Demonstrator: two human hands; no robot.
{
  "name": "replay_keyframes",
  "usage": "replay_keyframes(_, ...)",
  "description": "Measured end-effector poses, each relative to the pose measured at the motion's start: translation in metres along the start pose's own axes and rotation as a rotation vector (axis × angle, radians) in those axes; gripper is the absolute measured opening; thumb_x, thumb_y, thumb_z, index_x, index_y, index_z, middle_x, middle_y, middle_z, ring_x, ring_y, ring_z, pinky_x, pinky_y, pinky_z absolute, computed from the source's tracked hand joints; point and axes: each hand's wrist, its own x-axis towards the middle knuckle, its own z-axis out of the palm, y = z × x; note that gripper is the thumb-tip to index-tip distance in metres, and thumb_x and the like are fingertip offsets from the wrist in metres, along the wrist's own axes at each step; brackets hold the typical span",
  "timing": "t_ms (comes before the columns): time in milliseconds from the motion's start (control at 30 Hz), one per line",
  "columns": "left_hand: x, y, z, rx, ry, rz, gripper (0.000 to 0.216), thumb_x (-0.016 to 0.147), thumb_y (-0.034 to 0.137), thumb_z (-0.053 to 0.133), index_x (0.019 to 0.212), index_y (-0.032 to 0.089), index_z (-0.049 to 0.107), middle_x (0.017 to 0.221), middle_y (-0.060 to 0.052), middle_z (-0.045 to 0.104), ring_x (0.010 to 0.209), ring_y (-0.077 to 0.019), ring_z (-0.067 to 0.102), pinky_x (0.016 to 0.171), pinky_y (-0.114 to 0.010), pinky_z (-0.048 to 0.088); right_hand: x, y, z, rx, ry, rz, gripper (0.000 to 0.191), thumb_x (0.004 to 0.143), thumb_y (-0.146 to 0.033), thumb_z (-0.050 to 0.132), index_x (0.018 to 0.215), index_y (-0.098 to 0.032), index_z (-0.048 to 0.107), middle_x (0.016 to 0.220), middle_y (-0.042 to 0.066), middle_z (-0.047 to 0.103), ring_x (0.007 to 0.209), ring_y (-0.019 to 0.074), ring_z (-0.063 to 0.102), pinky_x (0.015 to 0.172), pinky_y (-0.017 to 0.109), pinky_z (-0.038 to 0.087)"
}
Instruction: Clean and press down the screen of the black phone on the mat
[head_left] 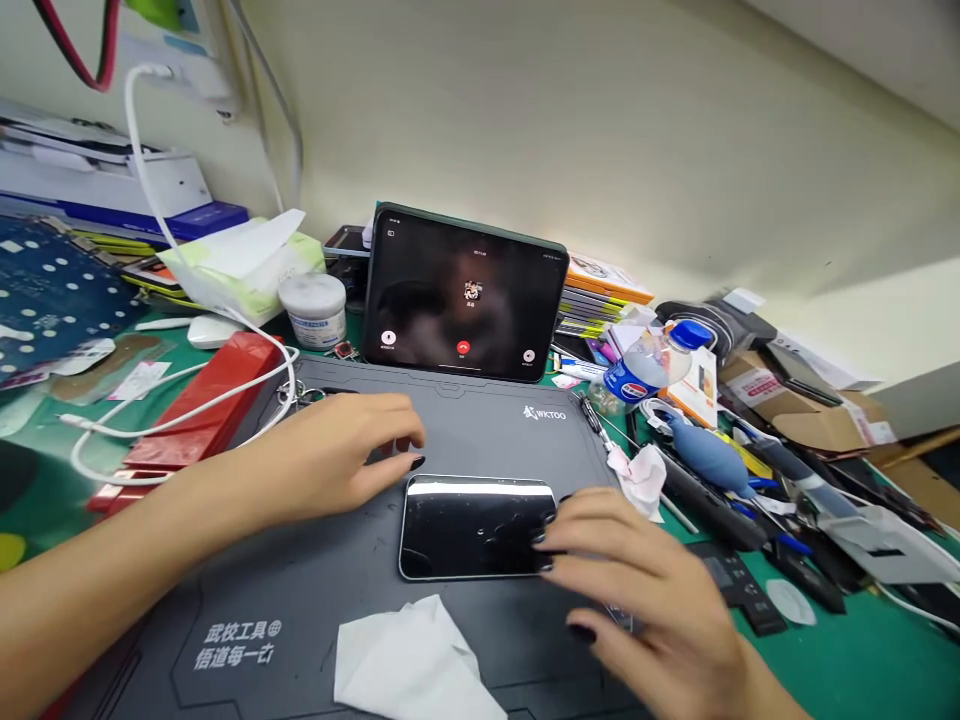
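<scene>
With the phone (476,527) flat on the mat (495,425), long axis 9-to-3, the right hand (656,580) is nearer: phone at its 9 o'clock, fingers loosely spread, nothing gripped. Left hand (352,450) half-curled, thumb apart, no load visible; phone at its 4. Phone's 3 o'clock end partly covered by right fingers; contact unclear. Left fingertips mostly hidden.

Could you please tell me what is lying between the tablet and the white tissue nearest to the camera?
In the head view, a dark-screened smartphone lies between them, flat on the grey mat.
</scene>
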Motion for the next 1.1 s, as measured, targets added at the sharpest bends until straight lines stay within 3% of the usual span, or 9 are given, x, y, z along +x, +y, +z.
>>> replay_keyframes(67,0.001,0.001,-0.002,0.001,-0.021,-0.005,0.021,0.104,0.023,0.052,0.100,0.022,0.073,0.095,-0.001,0.076,0.078,-0.0165,0.072,0.072,-0.028,0.050,-0.004,-0.008,0.015,0.044,-0.158,-0.026,0.017,0.111,-0.028,0.067,0.122,-0.019,0.078,0.113,0.010,0.088,0.112,0.0236,0.080,0.106,0.038,0.066)
replay_keyframes(133,0.002,0.000,-0.002,-0.003,-0.038,-0.010,0.020,0.104,0.024,0.053,0.101,0.023,0.073,0.096,-0.002,0.076,0.079,-0.0171,0.073,0.073,-0.029,0.050,-0.009,-0.017,0.034,0.031,-0.312,-0.047,0.021,0.119,-0.031,0.060,0.120,-0.026,0.080,0.125,0.005,0.088,0.126,0.0198,0.077,0.124,0.036,0.054)
replay_keyframes(267,0.001,-0.001,0.002,-0.004,-0.042,-0.039,0.019,0.103,0.027,0.054,0.101,0.023,0.072,0.097,-0.002,0.075,0.079,-0.0178,0.071,0.073,-0.030,0.048,-0.014,-0.026,0.058,0.003,-0.313,-0.057,0.031,0.123,-0.036,0.054,0.112,-0.026,0.082,0.127,-0.001,0.089,0.121,0.0120,0.077,0.136,0.027,0.039)
replay_keyframes(367,0.000,-0.001,0.002,-0.010,-0.054,-0.052,0.019,0.103,0.029,0.055,0.100,0.023,0.072,0.095,-0.002,0.074,0.077,-0.0178,0.071,0.072,-0.030,0.048,-0.008,-0.028,0.050,0.058,-0.326,-0.055,0.033,0.125,-0.030,0.048,0.117,-0.025,0.080,0.118,-0.006,0.089,0.114,0.0102,0.078,0.135,0.023,0.037)
replay_keyframes(500,0.001,-0.002,0.000,-0.020,-0.088,-0.051,0.020,0.105,0.032,0.056,0.102,0.023,0.074,0.097,-0.002,0.075,0.080,-0.0182,0.072,0.074,-0.030,0.049,-0.003,-0.028,0.023,0.033,-0.288,-0.030,0.023,0.122,-0.025,0.054,0.131,-0.017,0.073,0.126,0.006,0.088,0.121,0.0178,0.077,0.127,0.031,0.051)
replay_keyframes(633,0.001,-0.002,-0.001,-0.024,-0.104,-0.055,0.021,0.105,0.032,0.055,0.102,0.023,0.074,0.097,-0.001,0.075,0.079,-0.0176,0.071,0.072,-0.031,0.049,-0.008,-0.015,0.009,-0.149,-0.033,0.053,0.029,0.110,-0.020,0.067,0.137,-0.011,0.070,0.125,0.017,0.083,0.122,0.0246,0.076,0.112,0.037,0.064)
replay_keyframes(733,0.000,-0.002,0.000,-0.028,-0.107,-0.052,0.021,0.104,0.032,0.055,0.102,0.023,0.074,0.097,-0.001,0.075,0.078,-0.0171,0.071,0.072,-0.030,0.049,-0.011,-0.003,0.013,-0.240,0.053,0.101,0.030,0.101,-0.009,0.068,0.130,-0.013,0.073,0.125,0.018,0.081,0.120,0.0265,0.077,0.104,0.039,0.067)
replay_keyframes(900,-0.001,-0.003,0.004,-0.034,-0.083,-0.043,0.023,0.104,0.032,0.053,0.100,0.023,0.073,0.096,-0.002,0.075,0.077,-0.0179,0.070,0.072,-0.031,0.049,-0.010,0.004,0.023,-0.058,-0.012,0.101,0.024,0.100,-0.005,0.065,0.118,-0.019,0.074,0.104,0.009,0.083,0.094,0.0212,0.079,0.084,0.035,0.068)
replay_keyframes(1100,0.001,-0.005,0.002,-0.050,-0.097,-0.021,0.018,0.104,0.029,0.057,0.101,0.024,0.073,0.095,-0.001,0.076,0.078,-0.0174,0.072,0.073,-0.030,0.050,-0.009,-0.003,0.028,-0.169,-0.104,0.111,0.029,0.106,-0.023,0.070,0.134,-0.015,0.071,0.131,0.017,0.082,0.125,0.0303,0.075,0.109,0.047,0.065)
